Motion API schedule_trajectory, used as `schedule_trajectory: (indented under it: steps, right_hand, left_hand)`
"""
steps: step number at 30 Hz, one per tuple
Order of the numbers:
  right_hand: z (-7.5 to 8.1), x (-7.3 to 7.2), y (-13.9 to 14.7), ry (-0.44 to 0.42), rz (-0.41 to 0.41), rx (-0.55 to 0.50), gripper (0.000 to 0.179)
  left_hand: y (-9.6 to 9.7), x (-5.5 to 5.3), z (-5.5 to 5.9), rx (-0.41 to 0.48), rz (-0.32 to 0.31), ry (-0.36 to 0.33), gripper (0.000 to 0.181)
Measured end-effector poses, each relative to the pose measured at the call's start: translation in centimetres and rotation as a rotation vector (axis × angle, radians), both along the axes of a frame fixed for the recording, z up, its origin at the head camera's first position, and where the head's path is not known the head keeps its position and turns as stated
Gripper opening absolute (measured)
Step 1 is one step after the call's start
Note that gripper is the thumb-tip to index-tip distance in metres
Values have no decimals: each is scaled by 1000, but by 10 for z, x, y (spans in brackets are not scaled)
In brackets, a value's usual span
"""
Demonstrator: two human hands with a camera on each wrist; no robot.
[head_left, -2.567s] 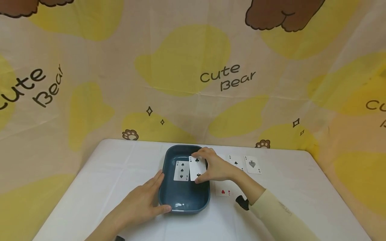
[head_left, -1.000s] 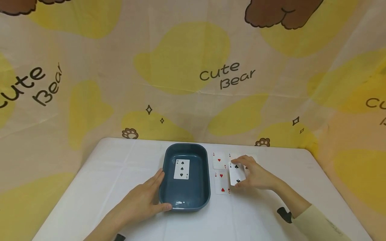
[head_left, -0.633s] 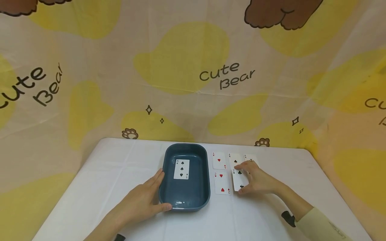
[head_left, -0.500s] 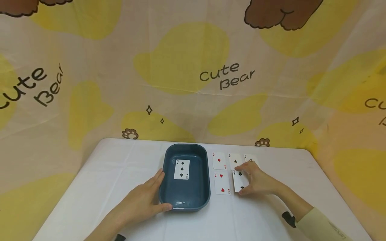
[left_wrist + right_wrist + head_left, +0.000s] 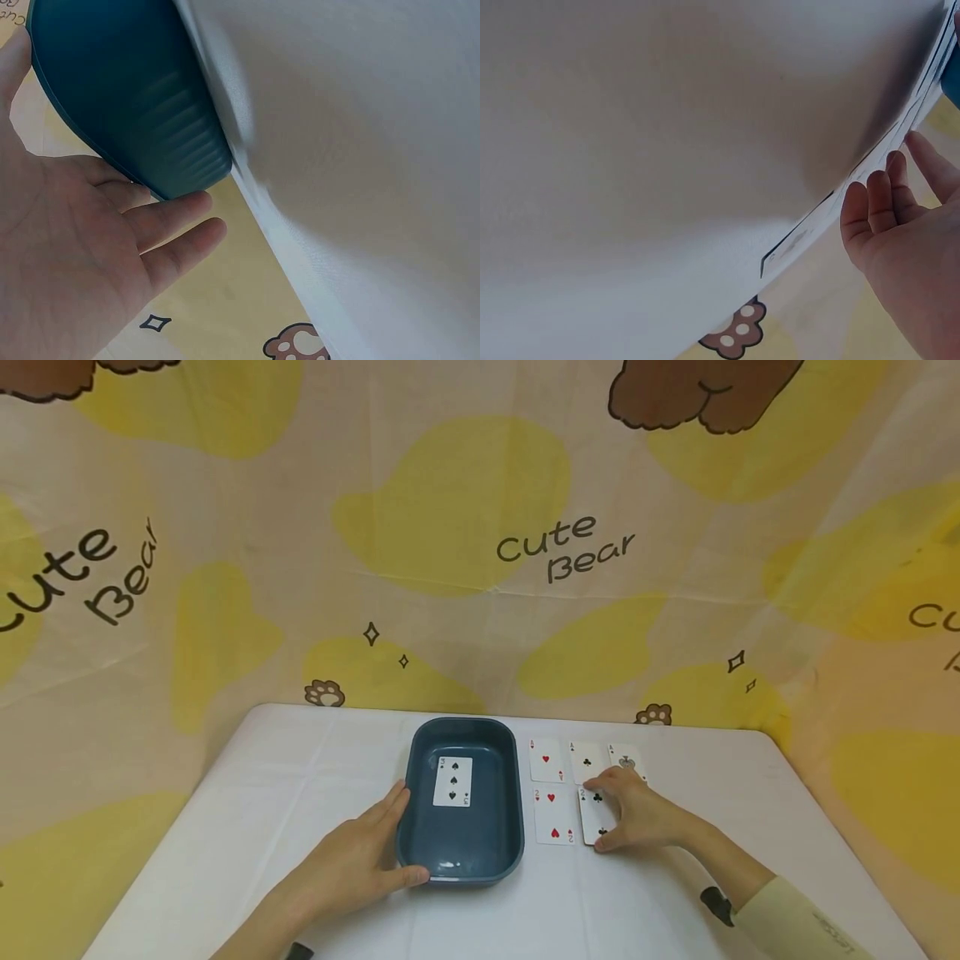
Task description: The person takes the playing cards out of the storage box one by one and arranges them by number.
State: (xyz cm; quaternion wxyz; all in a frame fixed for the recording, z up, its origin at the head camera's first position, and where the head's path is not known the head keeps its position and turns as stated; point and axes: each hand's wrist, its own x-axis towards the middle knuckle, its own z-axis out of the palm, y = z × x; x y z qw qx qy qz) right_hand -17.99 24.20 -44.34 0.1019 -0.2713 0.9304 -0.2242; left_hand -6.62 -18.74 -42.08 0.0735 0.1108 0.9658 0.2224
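Note:
My right hand [image 5: 637, 810] holds a two of clubs playing card [image 5: 594, 817] by its short edges, index finger at the far edge and thumb at the near one. The card lies close over the white table, right beside the two of hearts [image 5: 553, 817]. In the right wrist view the other fingers [image 5: 881, 199] curl loosely near the tabletop. My left hand [image 5: 356, 864] rests against the left side of a dark blue tray [image 5: 480, 860], fingers extended along its wall and thumb at the near corner. Inside the tray sits a three of spades [image 5: 452, 782].
Behind the twos lies a row with the ace of hearts [image 5: 546, 762], ace of clubs [image 5: 585, 762] and ace of spades [image 5: 627, 760]. Past the far edge of the white table [image 5: 322, 760] hangs a yellow patterned cloth [image 5: 450, 527].
My right hand has carried the two of clubs rightward out of the tray, then lowered it toward the near side, next to the two of hearts. The left hand stays at the tray.

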Motion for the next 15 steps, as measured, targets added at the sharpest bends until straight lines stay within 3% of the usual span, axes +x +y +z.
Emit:
schedule_trajectory:
  steps: [15]
  right_hand:
    - [-7,-2,1,16,17,21,83]
  left_hand:
    - [0,0,-1,-3,-6,-1,119]
